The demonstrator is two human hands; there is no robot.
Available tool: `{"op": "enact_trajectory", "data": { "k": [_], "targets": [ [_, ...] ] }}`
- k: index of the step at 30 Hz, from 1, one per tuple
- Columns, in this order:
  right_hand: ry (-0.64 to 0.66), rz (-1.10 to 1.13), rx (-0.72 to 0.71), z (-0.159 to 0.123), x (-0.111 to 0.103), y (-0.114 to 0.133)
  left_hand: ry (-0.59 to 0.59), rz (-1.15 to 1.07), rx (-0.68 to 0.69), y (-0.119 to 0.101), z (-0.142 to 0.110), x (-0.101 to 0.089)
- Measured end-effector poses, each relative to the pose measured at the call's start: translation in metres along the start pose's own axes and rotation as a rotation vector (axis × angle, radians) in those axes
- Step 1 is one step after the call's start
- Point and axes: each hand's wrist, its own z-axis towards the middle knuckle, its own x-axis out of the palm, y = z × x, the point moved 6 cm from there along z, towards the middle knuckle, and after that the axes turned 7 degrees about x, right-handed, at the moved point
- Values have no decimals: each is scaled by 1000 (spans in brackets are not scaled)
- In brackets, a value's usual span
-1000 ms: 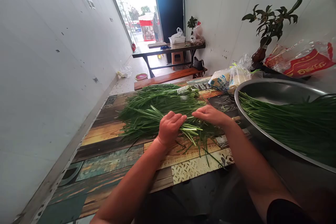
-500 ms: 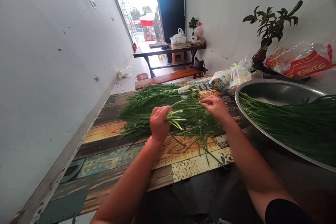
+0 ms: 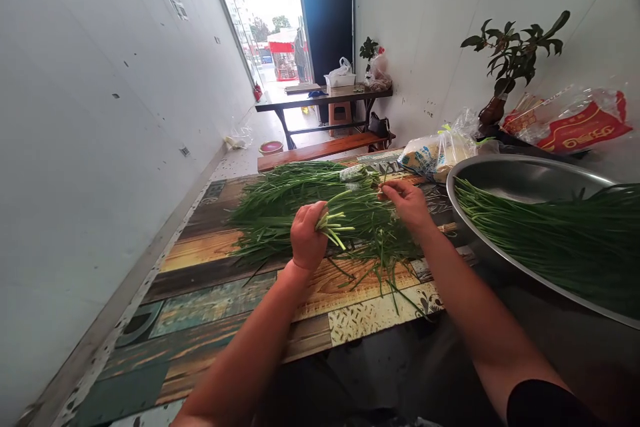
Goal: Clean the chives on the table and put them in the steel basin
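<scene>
My left hand (image 3: 309, 233) is closed around a small bunch of garlic chives (image 3: 338, 225), their pale cut ends pointing right. To its right, my right hand (image 3: 407, 201) pinches stem ends with thumb and forefinger at the edge of the pile of chives (image 3: 285, 190); exactly how many stems it grips is hidden. Behind the hands, a bundle in that pile is bound with a whitish band (image 3: 353, 174). Loose leaves and trimmings (image 3: 383, 260) lie on the table below and between my hands.
A large steel basin (image 3: 530, 170) holding more chives stands at the right. Past it are plastic-bagged goods (image 3: 435, 150), a potted plant (image 3: 505, 83) and a red package (image 3: 585, 127). The wood-patterned table (image 3: 215, 307) runs near the left wall. A bench (image 3: 320, 149) stands beyond.
My right hand has shifted slightly left to the stem ends at the pile. The left hand still holds its bunch and has moved a little right. The camera view has tilted slightly.
</scene>
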Motion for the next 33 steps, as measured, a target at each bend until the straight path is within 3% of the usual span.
{"op": "enact_trajectory", "data": {
  "k": [4,6,11,14,18,26,30,33],
  "targets": [
    [42,62,26,-9,7,9,79,-43,-13,-9,1,7],
    [107,-14,-50,-15,11,19,140,-78,9,-16,1,11],
    [447,-135,-288,-37,32,44,264,-126,71,-24,-1,22],
    [479,-176,-344,-43,35,51,357,-138,137,-27,-4,30],
    [359,-165,-347,-39,29,51,368,-129,106,-25,-6,32],
    [-73,21,-34,-14,-3,17,278,-117,68,-24,-5,27],
    [-247,-303,-50,-7,-21,12,267,-109,97,-24,-6,27],
    [-279,-548,-249,-12,-19,27,288,-84,100,-24,-6,27]
  ]
}}
